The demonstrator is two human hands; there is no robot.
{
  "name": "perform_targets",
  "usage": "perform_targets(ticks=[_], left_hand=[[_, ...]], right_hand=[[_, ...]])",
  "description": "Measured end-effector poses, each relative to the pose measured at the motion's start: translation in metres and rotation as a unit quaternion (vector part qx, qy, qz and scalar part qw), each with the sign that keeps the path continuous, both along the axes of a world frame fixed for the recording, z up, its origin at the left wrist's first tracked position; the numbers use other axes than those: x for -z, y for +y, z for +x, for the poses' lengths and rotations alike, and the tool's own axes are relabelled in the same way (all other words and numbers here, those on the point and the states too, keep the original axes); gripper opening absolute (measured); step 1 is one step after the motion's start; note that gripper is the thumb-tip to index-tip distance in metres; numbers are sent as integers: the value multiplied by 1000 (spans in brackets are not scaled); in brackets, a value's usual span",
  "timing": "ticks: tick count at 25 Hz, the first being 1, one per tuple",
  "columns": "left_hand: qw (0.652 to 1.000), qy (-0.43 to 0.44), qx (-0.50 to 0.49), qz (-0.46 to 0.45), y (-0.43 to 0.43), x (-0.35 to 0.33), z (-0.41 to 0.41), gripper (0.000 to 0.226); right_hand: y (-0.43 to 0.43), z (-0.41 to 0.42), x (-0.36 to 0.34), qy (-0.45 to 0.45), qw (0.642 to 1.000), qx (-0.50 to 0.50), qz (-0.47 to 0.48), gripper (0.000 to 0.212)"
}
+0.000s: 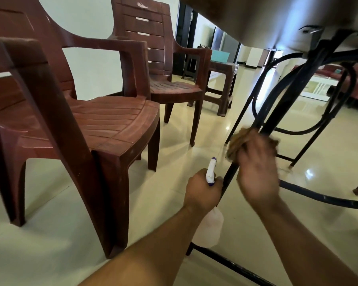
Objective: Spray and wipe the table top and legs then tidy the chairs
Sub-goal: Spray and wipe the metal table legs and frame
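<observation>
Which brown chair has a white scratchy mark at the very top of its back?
The far chair, beside the small brown stool, not the nearer chair close to the left hand holding the spray bottle.

Home dining rm: plastic chairs (116,120), tiled floor (50,234).

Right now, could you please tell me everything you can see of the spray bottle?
The spray bottle looks like pale, translucent plastic, with a white spray head trimmed in blue at tip and collar. The left hand grips its neck, so the head stands above the fist and the rounded body hangs below. It is held off the floor, close beside the black table leg; whether they touch cannot be told.
</observation>
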State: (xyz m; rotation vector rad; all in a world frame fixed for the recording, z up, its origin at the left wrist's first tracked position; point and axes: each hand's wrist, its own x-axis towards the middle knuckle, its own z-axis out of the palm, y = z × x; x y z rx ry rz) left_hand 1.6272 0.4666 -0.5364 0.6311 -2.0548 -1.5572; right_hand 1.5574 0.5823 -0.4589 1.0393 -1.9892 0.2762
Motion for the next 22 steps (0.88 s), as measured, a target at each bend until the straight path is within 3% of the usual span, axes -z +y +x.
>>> perform_targets(ticks=[2, 3, 7, 11, 13, 17, 20, 22], left_hand=[[1000, 6, 0, -7, 1, 0, 2, 25], [1000, 9, 0, -14, 0, 0, 2, 25], [1000, 12, -10, -14, -1, -2, -1, 25], [1000, 21, -11, -12, -3, -3, 0, 25], [1000, 18, -9, -14, -3, -2, 1, 24], [1000, 2, -13, 3, -2, 3, 5, 24], [999, 2, -14, 30, -5, 0, 7, 23], [999, 10, -10, 34, -8, -3, 10, 26]], right_hand=[[9, -4, 28, 2, 991, 80, 109, 61], [5, -6, 20, 3, 989, 86, 120, 63], [-18, -1, -47, 58, 977, 199, 48, 60], [-9, 3, -35, 62, 906, 270, 320, 61], [-1, -5, -48, 119, 865, 253, 416, 65], [-27, -7, -89, 153, 862, 310, 370, 39], [-47, -3, -89, 118, 840, 351, 398, 43], [-43, 2, -54, 84, 836, 316, 440, 46]])
